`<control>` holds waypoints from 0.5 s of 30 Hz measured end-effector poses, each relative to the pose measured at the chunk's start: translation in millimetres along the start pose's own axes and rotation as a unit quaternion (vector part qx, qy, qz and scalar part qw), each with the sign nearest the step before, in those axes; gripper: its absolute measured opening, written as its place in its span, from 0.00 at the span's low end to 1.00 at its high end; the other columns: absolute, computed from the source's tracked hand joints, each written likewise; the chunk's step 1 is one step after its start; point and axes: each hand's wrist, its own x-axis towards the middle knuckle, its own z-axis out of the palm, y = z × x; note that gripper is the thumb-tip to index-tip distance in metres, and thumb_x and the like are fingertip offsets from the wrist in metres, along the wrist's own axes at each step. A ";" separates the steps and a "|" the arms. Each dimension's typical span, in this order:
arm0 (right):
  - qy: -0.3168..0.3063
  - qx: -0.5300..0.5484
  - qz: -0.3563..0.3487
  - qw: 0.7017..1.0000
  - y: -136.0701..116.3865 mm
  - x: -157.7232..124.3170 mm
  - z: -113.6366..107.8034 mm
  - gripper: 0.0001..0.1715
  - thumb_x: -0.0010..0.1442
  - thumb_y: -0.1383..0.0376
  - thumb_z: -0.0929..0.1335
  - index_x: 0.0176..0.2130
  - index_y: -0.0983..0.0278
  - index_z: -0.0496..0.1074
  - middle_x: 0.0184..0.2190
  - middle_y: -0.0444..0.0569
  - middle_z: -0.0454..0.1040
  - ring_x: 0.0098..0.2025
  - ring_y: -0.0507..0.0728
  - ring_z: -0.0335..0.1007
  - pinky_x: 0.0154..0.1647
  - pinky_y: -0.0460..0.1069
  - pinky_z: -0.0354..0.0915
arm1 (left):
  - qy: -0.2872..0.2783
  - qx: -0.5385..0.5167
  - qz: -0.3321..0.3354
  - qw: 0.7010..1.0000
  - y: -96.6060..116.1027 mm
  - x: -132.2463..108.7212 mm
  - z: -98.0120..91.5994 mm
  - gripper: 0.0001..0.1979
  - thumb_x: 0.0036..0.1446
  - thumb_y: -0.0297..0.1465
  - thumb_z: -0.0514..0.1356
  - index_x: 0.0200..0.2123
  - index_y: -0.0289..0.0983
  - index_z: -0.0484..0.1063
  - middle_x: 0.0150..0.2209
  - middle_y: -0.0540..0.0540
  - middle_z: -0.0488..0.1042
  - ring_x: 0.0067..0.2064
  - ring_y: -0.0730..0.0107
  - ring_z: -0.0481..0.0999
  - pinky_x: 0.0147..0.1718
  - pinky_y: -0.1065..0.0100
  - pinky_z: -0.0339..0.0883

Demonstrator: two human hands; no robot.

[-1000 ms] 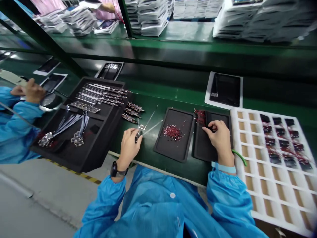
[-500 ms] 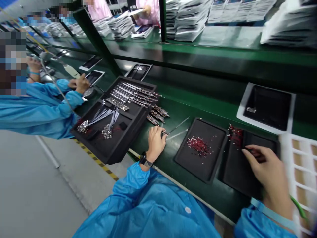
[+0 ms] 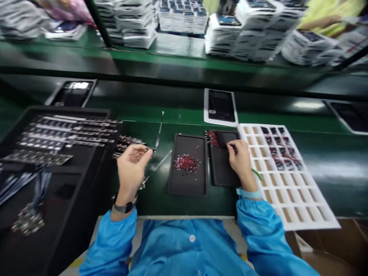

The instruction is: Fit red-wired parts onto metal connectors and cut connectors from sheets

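Observation:
My left hand (image 3: 133, 168) is closed, thumb and finger pinching a small dark circuit board (image 3: 151, 149) from which a thin flex cable (image 3: 160, 128) sticks up. Just behind that hand lies a pile of similar boards (image 3: 125, 142) on the green bench. My right hand (image 3: 241, 161) is over the right black tray (image 3: 222, 174), its thumb and fingertips together at a dark flat block (image 3: 230, 138). Whether something small is between them I cannot make out. Red wires (image 3: 212, 138) with pale tips lie beside the block. The left black tray (image 3: 188, 186) holds a heap of short red-and-black pieces (image 3: 186, 163).
A large black foam tray (image 3: 64, 180) with boards and flex cables stands at left. On the right, a white compartment tray (image 3: 309, 209) holds several dark parts with red wires. Framed screens (image 3: 221, 107) lie on the strip behind. White stacks (image 3: 250, 38) line the shelf.
My view has swung right, bringing the white compartment tray fully in. My left hand has lifted the board, and its cable now points up. My right hand stays at the right black tray.

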 end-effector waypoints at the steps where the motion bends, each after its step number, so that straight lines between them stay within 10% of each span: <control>1: 0.000 0.027 0.019 0.999 -3.3 -1.9 -4.0 0.13 0.71 0.59 0.63 0.44 0.61 0.75 0.42 0.56 0.78 0.48 0.65 0.73 0.54 0.61 0.67 | -0.008 -0.009 0.005 1.000 3.7 5.2 3.6 0.13 0.52 0.33 0.74 0.38 0.36 0.77 0.33 0.48 0.79 0.33 0.70 0.79 0.34 0.71 0.71; 15: -0.194 0.438 0.127 0.868 -82.7 8.5 13.3 0.22 0.73 0.45 0.64 0.43 0.60 0.69 0.19 0.36 0.61 0.20 0.52 0.54 0.24 0.49 0.56 | -0.112 -0.085 -0.004 0.990 -2.0 9.2 65.9 0.17 0.57 0.29 0.71 0.48 0.36 0.73 0.35 0.49 0.78 0.30 0.69 0.82 0.27 0.71 0.74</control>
